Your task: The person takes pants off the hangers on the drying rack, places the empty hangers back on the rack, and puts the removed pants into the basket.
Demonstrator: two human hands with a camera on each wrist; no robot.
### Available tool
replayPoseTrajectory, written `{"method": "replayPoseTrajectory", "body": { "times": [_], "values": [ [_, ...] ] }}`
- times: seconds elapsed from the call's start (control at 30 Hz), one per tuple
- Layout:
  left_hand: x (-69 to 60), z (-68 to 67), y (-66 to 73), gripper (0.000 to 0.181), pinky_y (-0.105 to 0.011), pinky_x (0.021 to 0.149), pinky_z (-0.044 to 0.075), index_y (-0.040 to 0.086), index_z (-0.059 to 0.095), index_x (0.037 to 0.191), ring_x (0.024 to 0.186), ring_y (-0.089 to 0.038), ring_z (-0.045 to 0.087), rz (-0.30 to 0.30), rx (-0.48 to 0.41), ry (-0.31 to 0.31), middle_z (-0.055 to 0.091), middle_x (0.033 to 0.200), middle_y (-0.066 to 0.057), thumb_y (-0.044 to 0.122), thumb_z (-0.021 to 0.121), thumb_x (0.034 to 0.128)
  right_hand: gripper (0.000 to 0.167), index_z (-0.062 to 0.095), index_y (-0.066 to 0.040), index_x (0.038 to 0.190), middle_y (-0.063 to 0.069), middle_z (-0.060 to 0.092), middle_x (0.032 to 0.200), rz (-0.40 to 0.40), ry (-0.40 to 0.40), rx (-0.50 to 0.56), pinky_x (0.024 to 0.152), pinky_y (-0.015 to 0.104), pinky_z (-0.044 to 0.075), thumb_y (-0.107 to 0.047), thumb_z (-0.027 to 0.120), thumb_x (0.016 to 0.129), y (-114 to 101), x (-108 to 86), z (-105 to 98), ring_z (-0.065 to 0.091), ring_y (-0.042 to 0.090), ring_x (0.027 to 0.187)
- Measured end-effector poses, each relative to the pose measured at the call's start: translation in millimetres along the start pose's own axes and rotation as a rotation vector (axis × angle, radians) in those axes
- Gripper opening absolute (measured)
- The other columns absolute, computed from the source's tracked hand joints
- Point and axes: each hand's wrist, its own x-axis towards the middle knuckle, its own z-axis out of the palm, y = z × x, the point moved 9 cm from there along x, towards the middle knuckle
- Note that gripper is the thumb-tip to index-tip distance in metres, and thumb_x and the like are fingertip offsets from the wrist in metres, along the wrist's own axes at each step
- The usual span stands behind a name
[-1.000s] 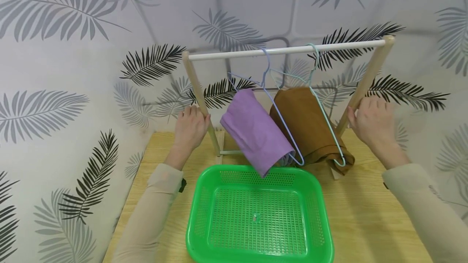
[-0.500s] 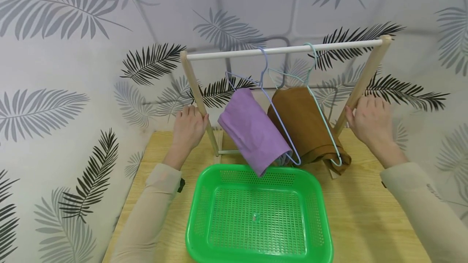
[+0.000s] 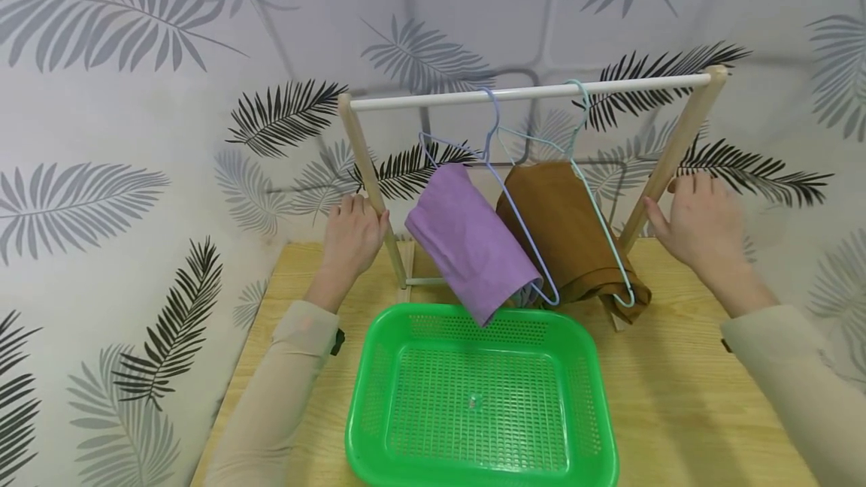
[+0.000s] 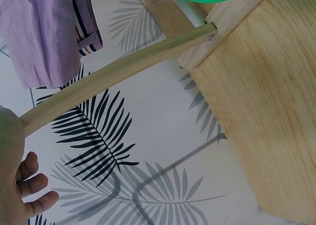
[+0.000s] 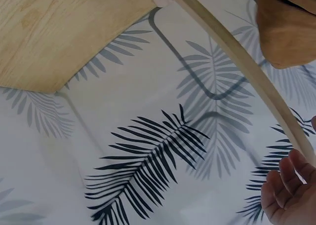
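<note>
A small clothes rack with wooden posts and a white rail [image 3: 419,101] stands in the head view. My left hand [image 3: 355,235] holds its left post [image 3: 361,152], three fingers [image 4: 37,185] loosely bent below the wood in the left wrist view; the index finger is hidden. At the right post [image 3: 676,141], my right hand [image 3: 707,224] has thumb and fingers spread apart, its fingertips [image 5: 296,161] close to the wood. From the rail hang a lilac hanger [image 3: 514,209] with a folded purple garment [image 3: 470,243] and a mint hanger [image 3: 598,213] with a folded brown garment [image 3: 564,228].
A green perforated plastic basket [image 3: 476,464] sits in front of the rack on the wooden table [image 3: 683,397]. The purple garment hangs over its back rim. Behind stands a wall covering [image 3: 169,171] printed with grey and black leaves.
My right hand has loosened from the right post and shifted slightly right, thumb spreading from the fingers. The rack moved slightly left, then back right. My left hand stays at its post.
</note>
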Motion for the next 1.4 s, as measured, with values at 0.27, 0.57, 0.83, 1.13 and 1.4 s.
{"method": "replayPoseTrajectory", "body": {
  "times": [0.27, 0.57, 0.83, 1.13, 1.4],
  "values": [
    [-0.9, 0.2, 0.9, 0.045, -0.047, 0.080, 0.052, -0.002, 0.064, 0.100, 0.097, -0.037, 0.061, -0.006, -0.005, 0.015, 0.066, 0.100, -0.020, 0.036, 0.044, 0.1125, 0.052, 0.056, 0.014, 0.114, 0.040, 0.056, 0.113, -0.043, 0.098, 0.031, 0.084, 0.066, 0.047, -0.037, 0.061, 0.103, -17, -11.2, -32, 0.053, 0.058, 0.105],
    [0.5, 1.3, 0.5, 0.046, -0.047, 0.081, 0.054, -0.002, 0.064, 0.100, 0.100, -0.037, 0.061, -0.008, 0.000, -0.010, 0.067, 0.103, -0.021, 0.035, 0.040, 0.1139, 0.056, 0.059, 0.012, 0.121, 0.036, 0.061, 0.114, -0.092, 0.213, 0.105, 0.086, 0.064, 0.050, -0.039, 0.064, 0.100, -40, -25.8, -64, 0.059, 0.056, 0.105],
    [-0.2, 1.0, 0.8, 0.045, -0.047, 0.081, 0.053, -0.001, 0.064, 0.100, 0.099, -0.037, 0.060, -0.009, -0.007, -0.016, 0.066, 0.103, -0.020, 0.035, 0.041, 0.1139, 0.080, 0.065, 0.010, 0.116, 0.029, 0.066, 0.097, -0.202, 0.371, 0.123, 0.054, 0.050, 0.043, -0.066, 0.042, 0.104, -74, -43.1, -91, 0.062, 0.047, 0.079],
    [-1.9, 0.8, 0.5, 0.046, -0.047, 0.080, 0.054, -0.002, 0.065, 0.101, 0.099, -0.037, 0.061, -0.013, -0.008, -0.002, 0.067, 0.103, -0.020, 0.035, 0.042, 0.1137, 0.088, 0.065, 0.009, 0.113, 0.025, 0.068, 0.095, -0.244, 0.418, 0.190, 0.046, 0.044, 0.041, -0.072, 0.034, 0.104, -111, -56.6, -102, 0.064, 0.043, 0.076],
    [-0.7, 0.7, 0.7, 0.046, -0.046, 0.079, 0.055, -0.002, 0.065, 0.102, 0.099, -0.036, 0.062, -0.004, 0.000, 0.008, 0.068, 0.102, -0.019, 0.036, 0.043, 0.1135, 0.063, 0.062, 0.008, 0.122, 0.024, 0.067, 0.103, -0.213, 0.368, 0.363, 0.069, 0.052, 0.053, -0.052, 0.058, 0.104, -138, -63.0, -96, 0.064, 0.041, 0.089]
  ]
}}
